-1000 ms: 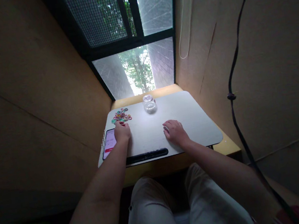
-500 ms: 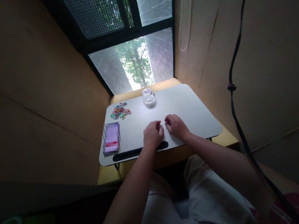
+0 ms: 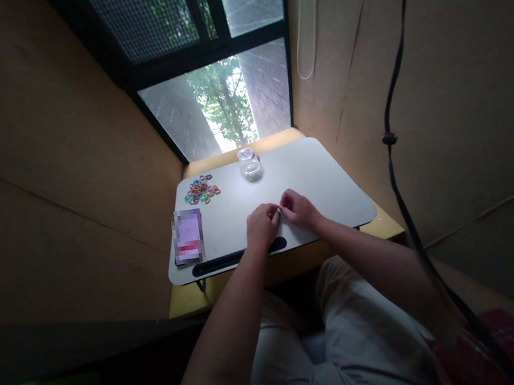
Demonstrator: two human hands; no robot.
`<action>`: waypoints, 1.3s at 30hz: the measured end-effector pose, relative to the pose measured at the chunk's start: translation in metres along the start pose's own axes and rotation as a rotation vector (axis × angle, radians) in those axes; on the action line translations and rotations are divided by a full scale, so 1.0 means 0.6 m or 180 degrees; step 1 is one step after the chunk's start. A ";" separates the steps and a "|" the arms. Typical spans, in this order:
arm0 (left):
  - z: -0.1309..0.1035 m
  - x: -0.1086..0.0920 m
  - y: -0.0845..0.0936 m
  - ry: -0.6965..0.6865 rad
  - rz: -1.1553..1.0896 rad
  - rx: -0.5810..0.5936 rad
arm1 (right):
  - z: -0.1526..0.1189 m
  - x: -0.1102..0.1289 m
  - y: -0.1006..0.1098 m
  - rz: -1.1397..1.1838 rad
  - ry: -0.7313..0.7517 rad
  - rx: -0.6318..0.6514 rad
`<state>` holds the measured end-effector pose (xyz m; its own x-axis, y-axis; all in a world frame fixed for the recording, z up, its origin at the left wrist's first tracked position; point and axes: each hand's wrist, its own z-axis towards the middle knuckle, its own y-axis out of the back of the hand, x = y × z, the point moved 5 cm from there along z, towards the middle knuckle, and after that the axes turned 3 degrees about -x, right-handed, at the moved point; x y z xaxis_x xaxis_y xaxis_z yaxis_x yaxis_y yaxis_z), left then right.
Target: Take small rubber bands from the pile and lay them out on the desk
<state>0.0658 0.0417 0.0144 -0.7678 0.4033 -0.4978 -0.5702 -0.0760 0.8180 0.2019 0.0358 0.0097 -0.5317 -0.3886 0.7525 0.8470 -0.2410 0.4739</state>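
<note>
My left hand (image 3: 263, 222) and my right hand (image 3: 299, 208) meet above the front middle of the white lap table (image 3: 326, 183). The fingers of both are closed in a pinch, fingertips nearly touching. Between them shows a small pale thing (image 3: 279, 210), too tiny to name. Beyond the hands stands a clear plastic container (image 3: 250, 168) near the back edge. To the far left lies a loose pile of small colourful hair ties (image 3: 200, 190).
A blurred-out phone-like rectangle (image 3: 188, 236) lies at the table's left side. A black slot (image 3: 219, 263) runs along the front edge. Behind is a window (image 3: 221, 102), with walls close on both sides. A dark cord (image 3: 389, 138) hangs at the right.
My hands have come together from a small gap, and a small pale thing now shows between the fingertips. The whole view has shifted slightly.
</note>
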 end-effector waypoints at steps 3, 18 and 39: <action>0.001 0.006 -0.001 0.0080 -0.0063 -0.0075 | -0.002 0.005 0.004 0.0002 0.0048 -0.0038; 0.000 0.009 0.000 0.0090 -0.0145 -0.0175 | -0.002 0.000 0.001 -0.0441 0.0137 -0.0183; -0.004 0.010 0.002 0.0083 -0.0407 -0.0017 | 0.000 -0.007 0.006 -0.0521 0.0055 -0.0454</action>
<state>0.0594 0.0417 0.0118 -0.6960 0.3863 -0.6053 -0.6655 -0.0305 0.7458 0.2074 0.0366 0.0081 -0.6631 -0.3487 0.6623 0.7418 -0.4250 0.5189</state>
